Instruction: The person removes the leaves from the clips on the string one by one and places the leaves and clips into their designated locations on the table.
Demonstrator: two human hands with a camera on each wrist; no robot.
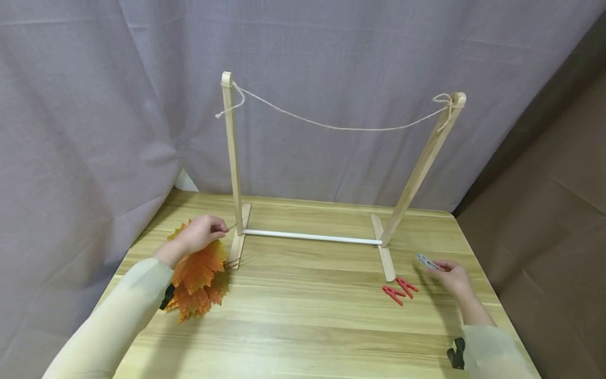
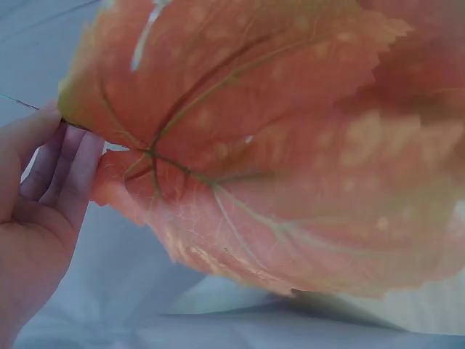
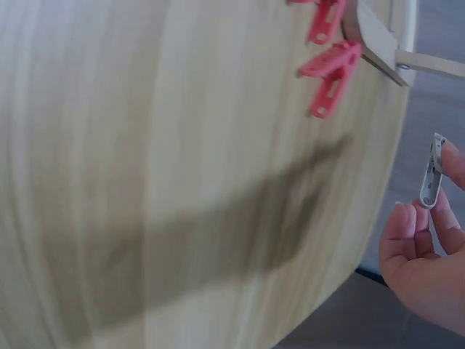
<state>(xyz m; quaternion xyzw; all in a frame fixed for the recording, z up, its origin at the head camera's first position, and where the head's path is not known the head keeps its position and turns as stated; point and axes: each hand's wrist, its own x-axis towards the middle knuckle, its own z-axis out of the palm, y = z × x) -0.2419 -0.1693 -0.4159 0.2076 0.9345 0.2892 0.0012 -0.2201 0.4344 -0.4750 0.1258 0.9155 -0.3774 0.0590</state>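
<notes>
My left hand (image 1: 203, 233) pinches the thin stem of an orange artificial maple leaf (image 2: 218, 80) between thumb and fingers, and the leaf's veined blade fills much of the left wrist view. Below this hand, several more orange maple leaves (image 1: 191, 302) lie bunched on the left of the table, their stems pointing at the stand's left foot. On the right, my right hand (image 1: 454, 276) holds a grey clothespin (image 3: 432, 174) by thumb and fingertips, raised over the table. Two red clothespins (image 1: 393, 295) lie between that hand and the stand's right foot.
A wooden stand with a left post (image 1: 232, 158) and a right post (image 1: 421, 168) stands toward the table's back. Twine (image 1: 326, 126) sags between the post tops; a white rod (image 1: 307, 237) joins the bases. Grey curtain (image 1: 331, 52) hangs behind the wooden table (image 1: 293, 316).
</notes>
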